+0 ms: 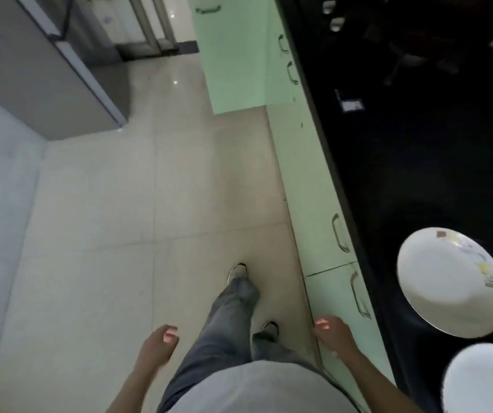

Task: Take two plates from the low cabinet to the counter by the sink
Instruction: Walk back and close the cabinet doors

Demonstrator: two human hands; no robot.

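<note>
White and glossy, two plates sit on the black table at the right: the farther plate [451,281] carries a small printed pattern along one rim (too blurred to read), while the nearer plate [486,380] is cut off by the frame edge. They lie just apart, neither stacked. Pale green cabinet doors [328,234] below the table are shut. Both grips are empty — the left hand [157,344] hangs loosely curled over the tiled floor [90,234], the right hand [330,333] half-open beside the cabinet front, near the plates but not touching them.
</note>
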